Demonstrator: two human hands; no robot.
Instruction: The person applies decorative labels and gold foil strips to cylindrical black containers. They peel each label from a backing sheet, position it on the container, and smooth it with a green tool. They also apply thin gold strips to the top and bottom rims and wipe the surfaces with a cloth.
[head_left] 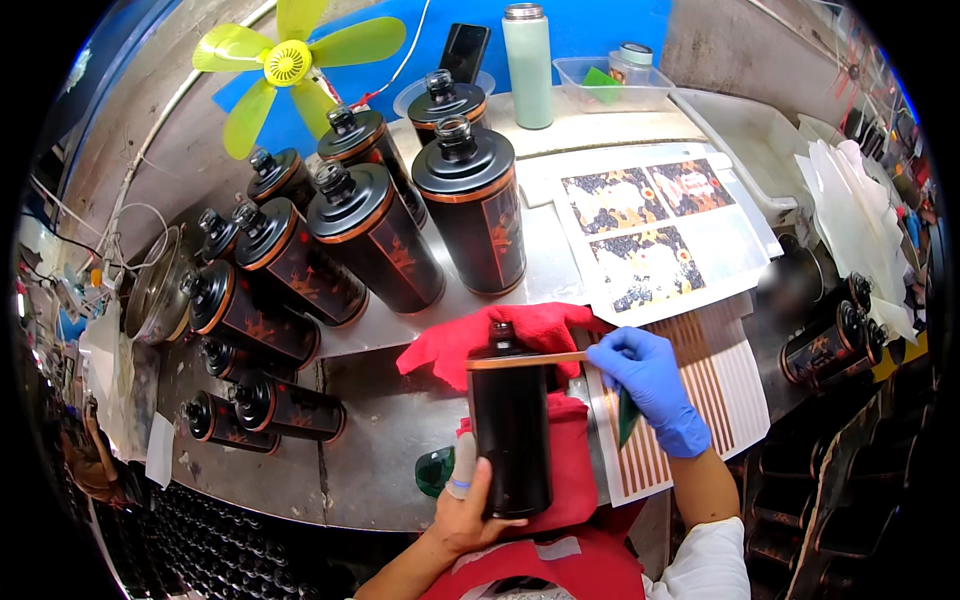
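My left hand, with a pale cover on one finger, grips the lower part of a black bottle and holds it roughly upright over red cloth. A copper-coloured strip lies across the bottle's shoulder, its free end stretching out to the right. My right hand, in a blue glove, pinches that end. Below its fingers hangs a flat green piece, seemingly held in the same hand. Under the right hand lies a sheet of copper strips. A dark green object rests left of the bottle.
Several black bottles with copper bands crowd the bench's left and middle. Behind are a yellow-green fan, a phone and a pale green flask. Printed sheets, a white tub and more bottles are rightward.
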